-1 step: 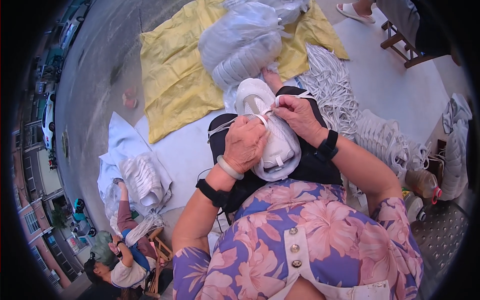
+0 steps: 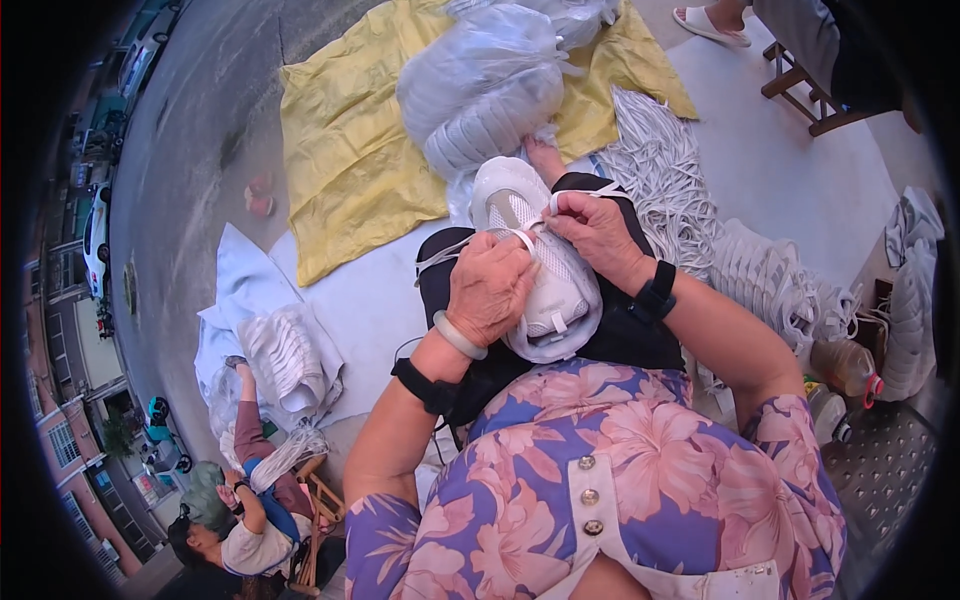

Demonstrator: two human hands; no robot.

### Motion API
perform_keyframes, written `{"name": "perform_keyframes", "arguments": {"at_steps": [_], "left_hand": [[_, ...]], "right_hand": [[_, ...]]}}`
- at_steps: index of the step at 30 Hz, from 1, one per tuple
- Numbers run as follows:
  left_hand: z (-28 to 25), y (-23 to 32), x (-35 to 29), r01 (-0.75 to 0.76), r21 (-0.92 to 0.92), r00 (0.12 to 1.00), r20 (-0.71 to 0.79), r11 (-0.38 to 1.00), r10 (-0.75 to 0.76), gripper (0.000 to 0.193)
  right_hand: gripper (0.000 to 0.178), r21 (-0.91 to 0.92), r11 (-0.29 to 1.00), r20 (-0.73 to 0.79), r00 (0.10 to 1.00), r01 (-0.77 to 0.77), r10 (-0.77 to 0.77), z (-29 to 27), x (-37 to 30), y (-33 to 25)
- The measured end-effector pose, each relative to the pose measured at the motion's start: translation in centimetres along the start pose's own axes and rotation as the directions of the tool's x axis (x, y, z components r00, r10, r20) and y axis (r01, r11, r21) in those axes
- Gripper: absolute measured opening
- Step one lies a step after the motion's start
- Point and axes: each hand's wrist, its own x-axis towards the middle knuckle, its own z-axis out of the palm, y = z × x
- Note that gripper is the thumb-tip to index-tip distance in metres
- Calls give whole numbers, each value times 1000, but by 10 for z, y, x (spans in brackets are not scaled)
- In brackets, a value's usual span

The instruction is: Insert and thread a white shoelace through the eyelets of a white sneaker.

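A white mesh shoe upper [image 2: 556, 290] lies across my lap on the dark cloth, its rounded toe end away from me. My left hand [image 2: 492, 285] is closed at its left side, fingertips pinching a white lace near the middle of the upper. On the opposite side, my right hand [image 2: 597, 232] pinches a white shoelace [image 2: 588, 192] between thumb and forefinger, close to the eyelets. A loose lace end [image 2: 440, 257] trails over my left knee. The fingers partly hide the lacing.
Plastic-wrapped stacked uppers [image 2: 485, 95] sit ahead on a yellow sheet [image 2: 350, 130]. Right of my knees lie a heap of white laces [image 2: 665, 175], a row of uppers [image 2: 760, 270] and a bottle [image 2: 848, 366]. A person [image 2: 262, 535] sits at lower left; a wooden stool [image 2: 800, 90] stands far right.
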Motion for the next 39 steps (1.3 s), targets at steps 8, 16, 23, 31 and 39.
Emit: {"name": "perform_keyframes", "arguments": {"at_steps": [8, 16, 23, 31, 39], "left_hand": [[1, -13, -10, 172, -371, 955, -164, 912, -247, 11], [-19, -21, -27, 270, -954, 704, 102, 132, -703, 15], [-18, -3, -20, 99, -995, 727, 82, -15, -682, 13], [-12, 5, -14, -14, -998, 746, 36, -69, -665, 12], [-7, -7, -22, 104, -993, 748, 44, 52, -662, 14]], "right_hand": [[8, -354, 883, 76, 951, 308, -301, 6, 3, -2], [23, -524, 852, 82, 996, 26, 19, -11, 5, -14], [25, -454, 842, 247, 949, 292, -196, 20, -4, -63], [19, -439, 878, 289, 955, 192, -65, 39, -8, -55], [11, -446, 819, 387, 903, 360, -186, 32, 1, -62]]}}
